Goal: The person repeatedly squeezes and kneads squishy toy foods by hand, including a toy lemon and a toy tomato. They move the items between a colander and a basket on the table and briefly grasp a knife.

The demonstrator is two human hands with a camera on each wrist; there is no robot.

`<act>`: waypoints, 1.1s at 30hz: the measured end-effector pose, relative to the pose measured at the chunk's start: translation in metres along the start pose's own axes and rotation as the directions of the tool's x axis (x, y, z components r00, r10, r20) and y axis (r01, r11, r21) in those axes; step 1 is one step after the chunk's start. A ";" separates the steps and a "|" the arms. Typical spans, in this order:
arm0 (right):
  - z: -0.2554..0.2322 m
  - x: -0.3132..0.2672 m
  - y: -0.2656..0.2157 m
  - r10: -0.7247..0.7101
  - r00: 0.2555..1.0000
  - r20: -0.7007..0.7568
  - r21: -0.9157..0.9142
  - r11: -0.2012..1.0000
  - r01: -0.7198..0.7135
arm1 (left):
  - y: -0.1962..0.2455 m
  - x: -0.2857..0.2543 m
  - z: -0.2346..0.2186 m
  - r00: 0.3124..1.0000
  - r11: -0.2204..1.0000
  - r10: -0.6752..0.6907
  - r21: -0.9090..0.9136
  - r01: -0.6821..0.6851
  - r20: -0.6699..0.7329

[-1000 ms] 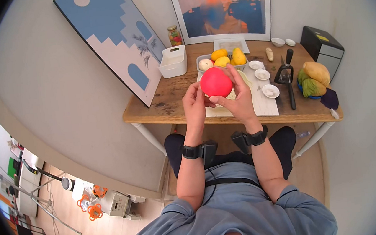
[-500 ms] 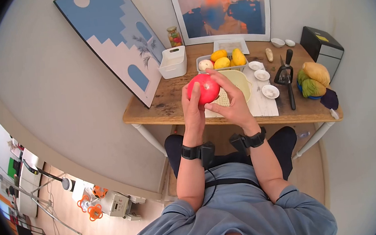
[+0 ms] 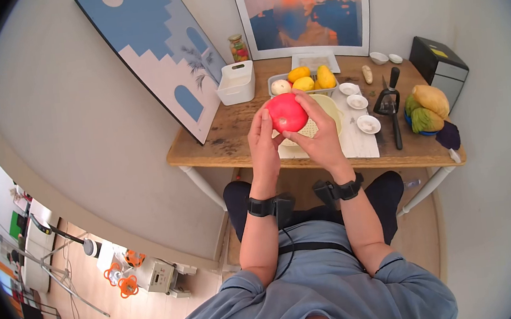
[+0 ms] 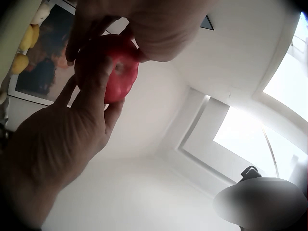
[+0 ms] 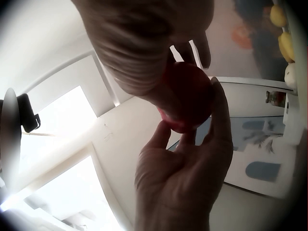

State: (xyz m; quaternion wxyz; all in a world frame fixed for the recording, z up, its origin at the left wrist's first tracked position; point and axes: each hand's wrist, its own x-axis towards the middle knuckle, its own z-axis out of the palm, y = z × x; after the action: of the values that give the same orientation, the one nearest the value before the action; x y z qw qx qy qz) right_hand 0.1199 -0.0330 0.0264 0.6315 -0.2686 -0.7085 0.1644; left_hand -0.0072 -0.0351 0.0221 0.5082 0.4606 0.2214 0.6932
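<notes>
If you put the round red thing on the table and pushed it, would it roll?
The red thing would probably roll, being roundish. Its smooth-looking skin may be slippery. The left hand and right hand hold it without visible dents, so it's likely firm.

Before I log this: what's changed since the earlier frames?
The red fruit was turned: its pale spot, not visible a second ago, now faces the head camera. The fruit swung to the person's left, then partly back right. The left thumb now lies on its side. Nothing newly gripped or let go; the left hand and right hand both still hold it. Yellow fruit and small dishes stayed put.
</notes>
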 end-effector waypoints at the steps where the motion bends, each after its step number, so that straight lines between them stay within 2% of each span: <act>1: -0.001 0.001 0.001 -0.062 0.998 -0.016 -0.064 0.996 0.061 | -0.002 0.000 0.000 0.999 0.993 -0.019 0.118 0.023 -0.037; 2: 0.000 0.001 0.002 -0.063 0.998 -0.018 -0.066 0.996 0.061 | -0.004 0.001 -0.001 0.999 0.993 -0.019 0.118 0.023 -0.035; 4: 0.001 0.001 0.004 -0.160 0.987 0.027 -0.124 0.979 0.162 | -0.005 0.001 -0.003 0.995 0.980 -0.100 0.172 0.103 -0.025; 8: 0.002 -0.002 0.002 -0.153 0.981 0.119 -0.049 0.986 0.160 | -0.003 0.000 -0.003 0.996 0.988 -0.091 0.122 0.093 -0.026; 10: 0.001 -0.002 0.006 -0.135 0.974 0.183 0.151 0.983 0.108 | -0.007 0.003 -0.011 0.995 0.994 -0.051 0.090 0.059 -0.085; 11: 0.000 -0.003 0.007 -0.136 0.974 0.183 0.151 0.983 0.109 | -0.010 0.004 -0.013 0.995 0.994 -0.051 0.089 0.058 -0.084; 13: -0.001 -0.005 0.007 0.014 0.991 0.133 0.369 0.927 -0.063 | -0.012 0.006 -0.014 0.974 0.991 0.078 0.123 -0.052 -0.211; 14: 0.000 -0.005 0.007 0.015 0.991 0.133 0.370 0.927 -0.064 | -0.014 0.005 -0.014 0.974 0.991 0.077 0.124 -0.052 -0.213; 16: 0.003 -0.004 0.005 0.050 0.995 0.082 0.199 0.978 -0.066 | -0.011 0.004 -0.010 0.968 0.990 0.111 0.114 -0.087 -0.225; 20: 0.006 -0.004 0.003 0.147 0.976 0.158 0.203 0.963 -0.178 | 0.003 0.000 -0.004 0.987 0.992 0.101 0.093 -0.090 -0.124; 22: 0.005 -0.003 0.003 0.133 0.978 0.160 0.177 0.971 -0.161 | 0.010 -0.001 0.001 0.999 0.997 0.047 -0.058 -0.047 -0.014; 26: 0.003 -0.001 -0.005 0.176 0.965 0.194 0.188 0.959 -0.213 | 0.011 -0.002 0.002 0.999 0.994 0.049 -0.101 -0.048 0.009; 29: 0.002 -0.001 -0.005 0.171 0.977 0.129 0.147 0.971 -0.189 | 0.001 0.003 -0.002 0.998 0.997 0.018 -0.079 -0.014 0.052; 31: 0.003 -0.001 -0.003 0.042 0.999 0.027 -0.005 0.999 -0.042 | -0.004 0.005 -0.001 0.997 0.998 0.056 0.039 -0.058 0.054; 32: 0.003 0.000 -0.003 0.041 0.999 0.028 -0.005 0.999 -0.041 | -0.005 0.005 -0.002 0.997 0.998 0.057 0.039 -0.059 0.053; 33: 0.002 0.001 -0.004 -0.018 1.000 -0.008 -0.070 0.997 0.017 | -0.005 0.004 -0.002 0.998 0.994 0.036 0.104 -0.042 0.051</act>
State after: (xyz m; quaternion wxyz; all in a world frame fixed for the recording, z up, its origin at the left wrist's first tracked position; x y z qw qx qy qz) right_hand 0.1170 -0.0350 0.0289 0.6261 -0.2851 -0.7135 0.1329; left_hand -0.0067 -0.0286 0.0187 0.4748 0.5079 0.2360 0.6789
